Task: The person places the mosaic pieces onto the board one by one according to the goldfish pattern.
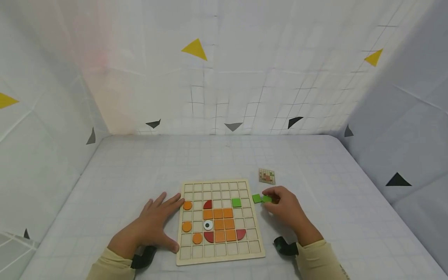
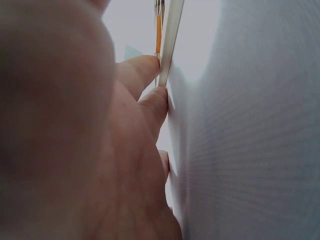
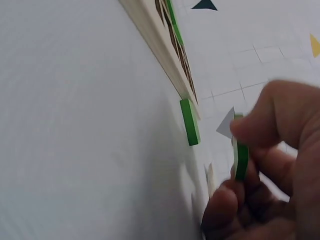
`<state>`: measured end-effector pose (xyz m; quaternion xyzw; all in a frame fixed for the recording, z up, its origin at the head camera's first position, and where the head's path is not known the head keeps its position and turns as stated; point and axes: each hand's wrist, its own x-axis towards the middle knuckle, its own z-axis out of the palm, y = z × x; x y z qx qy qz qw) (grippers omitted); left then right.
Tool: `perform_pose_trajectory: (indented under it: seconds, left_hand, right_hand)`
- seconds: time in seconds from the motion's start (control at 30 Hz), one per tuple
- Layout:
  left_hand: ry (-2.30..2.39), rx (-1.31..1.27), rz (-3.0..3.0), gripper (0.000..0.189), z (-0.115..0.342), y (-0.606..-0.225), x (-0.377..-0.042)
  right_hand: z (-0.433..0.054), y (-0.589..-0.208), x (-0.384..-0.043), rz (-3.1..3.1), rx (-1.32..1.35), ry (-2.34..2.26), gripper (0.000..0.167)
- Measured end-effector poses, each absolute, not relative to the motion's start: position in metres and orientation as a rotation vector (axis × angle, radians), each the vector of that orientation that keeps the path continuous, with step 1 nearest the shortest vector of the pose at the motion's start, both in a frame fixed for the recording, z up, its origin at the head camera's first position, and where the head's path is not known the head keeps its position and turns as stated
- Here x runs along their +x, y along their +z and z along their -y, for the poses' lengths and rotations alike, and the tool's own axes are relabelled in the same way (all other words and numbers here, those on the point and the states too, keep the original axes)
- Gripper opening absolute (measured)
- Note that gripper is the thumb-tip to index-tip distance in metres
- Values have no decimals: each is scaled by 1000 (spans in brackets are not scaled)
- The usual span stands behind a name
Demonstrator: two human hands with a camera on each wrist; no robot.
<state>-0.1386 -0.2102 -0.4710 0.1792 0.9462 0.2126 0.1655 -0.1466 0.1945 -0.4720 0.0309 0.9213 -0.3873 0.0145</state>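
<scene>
A wooden grid board [image 1: 215, 252] lies on the table, bearing orange squares [image 1: 219, 224], orange discs [image 1: 197, 238], red quarter-round tiles [image 1: 240, 234], a white eye tile [image 1: 208, 225] and one green square [image 1: 236, 202]. My left hand [image 1: 154, 223] spreads along the board's left side, its fingertips and thumb at the edge; the left wrist view shows fingers against the board's rim [image 2: 172, 35]. Beyond the right edge, my right hand [image 1: 285, 206] pinches a green square tile [image 3: 241, 157] between thumb and fingers. Another green tile [image 3: 189, 122] lies on the table beside the board.
A small pattern card [image 1: 267, 176] with a printed grid picture lies behind my right hand. White sheeting [image 1: 224, 89] with yellow and black triangles surrounds the table at the back and sides. Black wrist straps [image 1: 285, 247] sit near both sleeves.
</scene>
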Motion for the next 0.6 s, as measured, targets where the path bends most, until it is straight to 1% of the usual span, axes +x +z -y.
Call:
perform_pose_trajectory:
  seconds: [0.17,0.3,0.6]
  left_hand:
    - [602,495,-2691,137,210,-472,-139]
    - [584,480,-2699,137,210,-473,-140]
    - [611,487,-2690,137,210,-475,-140]
  right_hand:
    - [-193,-476,-150,-2856,-196,-1287,33]
    - [-184,-472,-155,-2814,-397,-1256,33]
    - [-172,-463,-167,-2757,-564,-1030,33]
